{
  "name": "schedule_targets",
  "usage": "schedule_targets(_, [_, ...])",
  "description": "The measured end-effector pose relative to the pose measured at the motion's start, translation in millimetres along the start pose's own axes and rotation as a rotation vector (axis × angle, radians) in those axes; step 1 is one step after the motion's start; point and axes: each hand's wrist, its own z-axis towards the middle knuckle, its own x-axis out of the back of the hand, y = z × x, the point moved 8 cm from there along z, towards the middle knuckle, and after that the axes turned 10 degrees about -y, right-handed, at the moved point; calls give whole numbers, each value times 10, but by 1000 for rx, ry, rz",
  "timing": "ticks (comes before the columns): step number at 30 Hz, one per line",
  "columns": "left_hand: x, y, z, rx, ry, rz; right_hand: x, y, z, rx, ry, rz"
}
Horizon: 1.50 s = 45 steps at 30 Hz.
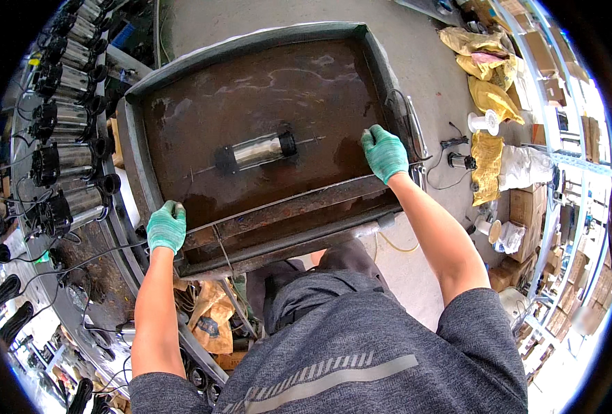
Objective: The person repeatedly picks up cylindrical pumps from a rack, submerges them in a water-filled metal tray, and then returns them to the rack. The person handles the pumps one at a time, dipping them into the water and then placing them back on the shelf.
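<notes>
A steel tank with brownish water stands in front of me. In its middle lies a silver cylindrical pump with black ends, tilted up to the right, a thin rod sticking out at each end. My left hand, in a green glove, is closed at the tank's near left corner, by the left end of a narrow cross ledge. My right hand, gloved alike, is closed near the ledge's right end, inside the right wall. Whatever the fingers of either hand hold is hidden. Neither hand touches the pump.
Several silver-and-black pumps stand in a row on the left bench, with cables around them. On the floor at right are a small black motor, yellow sacks and a white spool. Shelving with boxes stands far right.
</notes>
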Motion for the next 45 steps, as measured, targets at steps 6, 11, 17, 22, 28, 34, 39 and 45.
schedule_targets(6, [-14, -19, 12, 5, 1, -4, 10, -1, -5, -8, 3, -4])
schedule_targets(11, [-14, -25, 2, 7, 14, -3, -1, -3, 3, -3, -1, -7])
schedule_targets(17, [4, -5, -4, 7, -2, -9, -10, 2, 8, -8, -7, -2])
schedule_targets(22, [15, 9, -5, 7, 0, -15, -15, 16, 12, -5, -9, 1])
schedule_targets(28, [-2, -12, 1, -2, 3, -32, 22, -24, -7, -16, -18, -17])
schedule_targets(34, [23, 14, -19, 16, -8, -19, 25, -28, -10, 3, 7, -25])
schedule_targets(39, [7, 5, -3, 6, -10, -13, 11, -22, -4, -10, -6, -27])
schedule_targets(45, [26, 17, -17, 7, -11, -20, 21, -30, -2, -7, -1, -25])
